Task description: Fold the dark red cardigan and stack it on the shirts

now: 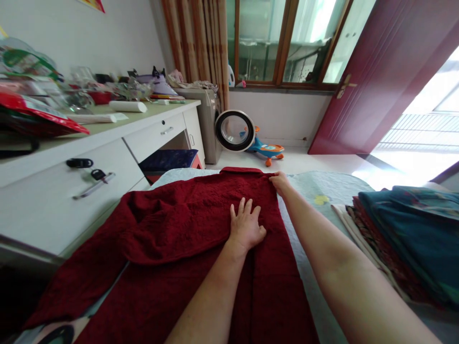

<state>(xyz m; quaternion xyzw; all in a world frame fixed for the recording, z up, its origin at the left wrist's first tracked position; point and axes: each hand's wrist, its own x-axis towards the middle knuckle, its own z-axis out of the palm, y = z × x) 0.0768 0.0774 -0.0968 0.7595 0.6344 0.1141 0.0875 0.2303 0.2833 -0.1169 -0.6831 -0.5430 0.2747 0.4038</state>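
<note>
A dark red long-sleeved jacket (201, 205) lies spread over the pale bedding in front of me, its collar at the far end and one sleeve reaching out to the left. Flat on the cloth, with fingers spread, rests my left hand (245, 224). My right hand (279, 184) is at the far right corner near the collar, its fingers pinched on the jacket's edge. The right side of the jacket runs straight down toward me, and the other sleeve is not visible.
On the right sits a stack of folded clothes (412, 234) on the light blue bedsheet (315, 184). A cluttered white desk (154, 138) stands at the left. Beyond are a washing machine (208, 122) with its round door swung out, a ride-on toy (267, 149) and a red door (373, 71).
</note>
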